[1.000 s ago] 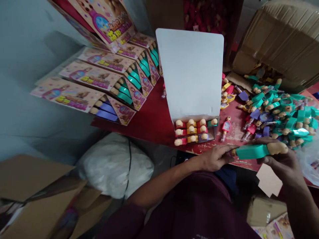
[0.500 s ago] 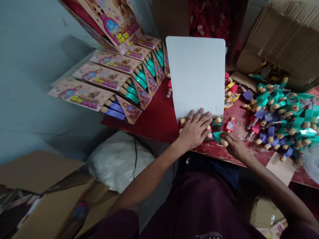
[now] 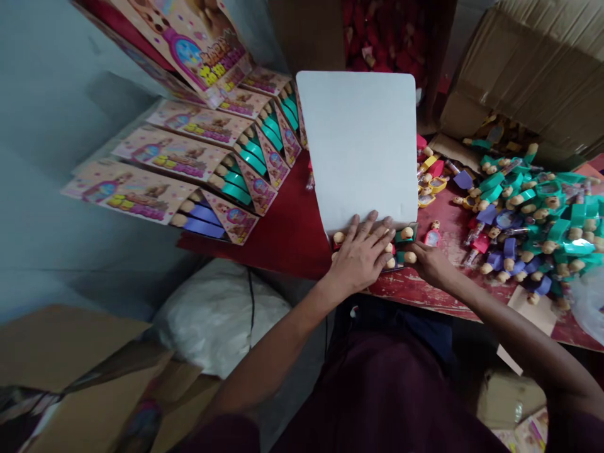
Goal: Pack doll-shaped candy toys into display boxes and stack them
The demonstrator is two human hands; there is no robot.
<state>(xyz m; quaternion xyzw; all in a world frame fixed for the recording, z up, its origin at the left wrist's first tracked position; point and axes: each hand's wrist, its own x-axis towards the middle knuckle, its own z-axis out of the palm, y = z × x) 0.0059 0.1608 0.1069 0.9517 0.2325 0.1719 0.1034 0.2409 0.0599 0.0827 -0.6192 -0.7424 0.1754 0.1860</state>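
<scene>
An open display box (image 3: 361, 151) with a tall white lid stands at the near edge of the red table (image 3: 292, 233). Rows of small toys with tan bear heads fill its tray. My left hand (image 3: 361, 255) lies flat on those toys, fingers spread. My right hand (image 3: 427, 261) is pinched on a teal toy with a bear head (image 3: 406, 257) at the tray's right side. The toy's body is mostly inside the box.
Several filled pink boxes (image 3: 189, 182) are stacked at the left. A heap of loose teal, purple and red toys (image 3: 533, 220) lies at the right, under a large cardboard carton (image 3: 533, 69). A white bag (image 3: 217, 314) and flattened cardboard (image 3: 75, 371) lie below the table.
My right hand has carried the teal toy from in front of me into the box's right side. My left hand moved from the table edge onto the toys in the tray.
</scene>
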